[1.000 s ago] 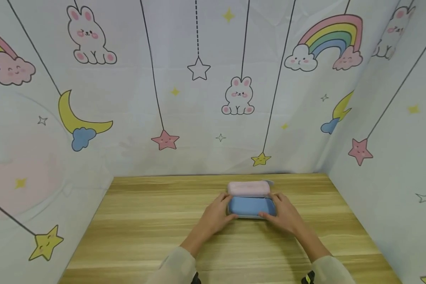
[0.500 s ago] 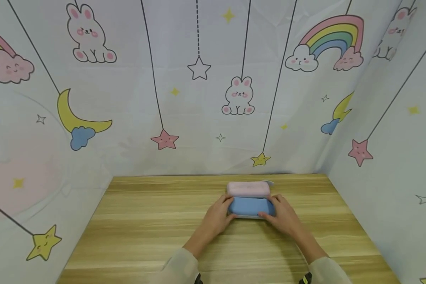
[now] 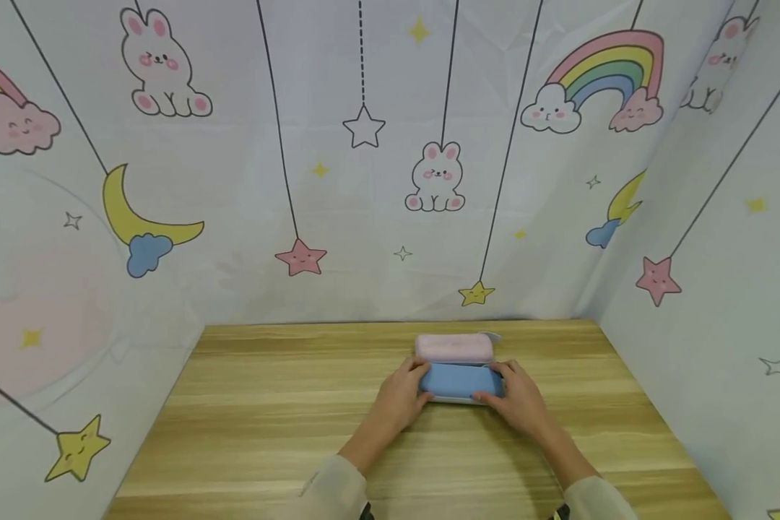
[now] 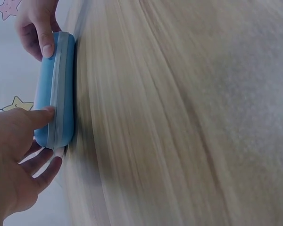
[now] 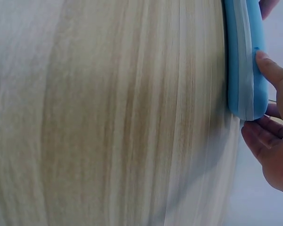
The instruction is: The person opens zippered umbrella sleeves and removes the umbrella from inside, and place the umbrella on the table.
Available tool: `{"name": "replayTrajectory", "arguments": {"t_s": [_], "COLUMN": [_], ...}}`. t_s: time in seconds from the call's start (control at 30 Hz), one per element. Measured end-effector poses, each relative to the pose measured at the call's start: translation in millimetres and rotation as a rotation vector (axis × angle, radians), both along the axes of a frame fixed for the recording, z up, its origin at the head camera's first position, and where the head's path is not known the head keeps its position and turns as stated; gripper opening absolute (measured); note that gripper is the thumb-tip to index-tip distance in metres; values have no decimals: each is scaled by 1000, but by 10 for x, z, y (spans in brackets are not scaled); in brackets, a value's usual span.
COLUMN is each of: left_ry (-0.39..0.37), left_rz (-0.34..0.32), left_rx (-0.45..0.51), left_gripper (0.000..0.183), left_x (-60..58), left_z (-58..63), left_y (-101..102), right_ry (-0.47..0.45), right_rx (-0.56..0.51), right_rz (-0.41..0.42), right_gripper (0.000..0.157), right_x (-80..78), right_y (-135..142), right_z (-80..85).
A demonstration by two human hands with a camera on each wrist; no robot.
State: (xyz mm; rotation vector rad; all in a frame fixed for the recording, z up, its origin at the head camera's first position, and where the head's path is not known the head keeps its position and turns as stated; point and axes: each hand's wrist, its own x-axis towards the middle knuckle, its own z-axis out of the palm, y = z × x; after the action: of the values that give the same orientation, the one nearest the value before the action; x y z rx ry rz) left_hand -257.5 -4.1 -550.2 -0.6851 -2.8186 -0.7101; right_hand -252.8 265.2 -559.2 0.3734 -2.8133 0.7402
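Observation:
A blue pencil case [image 3: 462, 380] with rounded ends and a pale zipper band [image 4: 60, 89] lies on the wooden table. At its left end my left hand [image 3: 399, 393] grips it, thumb on the near side and fingers around the end. My right hand [image 3: 518, 396] holds the opposite end in the same manner, its thumb [image 5: 270, 66] pressing near the top edge. Right behind the blue case sits a similar pink case [image 3: 453, 348]; a small greyish flap or strap [image 3: 490, 336] sticks out at its right end. The blue case looks closed.
The wood-grain table [image 3: 266, 419] extends to both sides and toward me. White fabric walls [image 3: 351, 217] printed with rabbits, stars and rainbows rise behind it and at the left and right.
Both hands stay on the blue pencil case, almost still. Their forearms have drawn slightly closer together. The pink case has not visibly moved.

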Motion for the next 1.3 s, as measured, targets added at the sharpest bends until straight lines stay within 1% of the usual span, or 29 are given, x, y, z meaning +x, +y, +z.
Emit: {"name": "replayTrajectory", "arguments": {"t_s": [0.1,0.23,0.43,0.73,0.93,1.13,1.3], "left_ry": [10,15,35,34,50,49,57], "left_rz": [-3,-11,-33,-71,-86,-92,-114], "left_rx": [-5,-12,-17,-28,-18,-26,-37], "left_gripper": [59,59,57,56,55,53,53], "left_x": [-10,-15,16,52,81,156,207], "left_z": [17,2,-24,6,-7,24,31], "left_y": [8,-7,-76,-148,-206,-302,-363], "right_ry": [-12,-38,-78,-61,-46,-57,-61], "right_rx": [-2,1,-8,-8,-13,-34,-47], "right_rz": [-10,-13,-18,-15,1,35,34], "right_gripper": [79,79,78,79,76,73,71], "right_x": [-1,7,54,107,121,129,179], "right_y": [4,1,-39,-64,-80,-139,-185], "right_z": [27,58,56,37,44,55,36]}}
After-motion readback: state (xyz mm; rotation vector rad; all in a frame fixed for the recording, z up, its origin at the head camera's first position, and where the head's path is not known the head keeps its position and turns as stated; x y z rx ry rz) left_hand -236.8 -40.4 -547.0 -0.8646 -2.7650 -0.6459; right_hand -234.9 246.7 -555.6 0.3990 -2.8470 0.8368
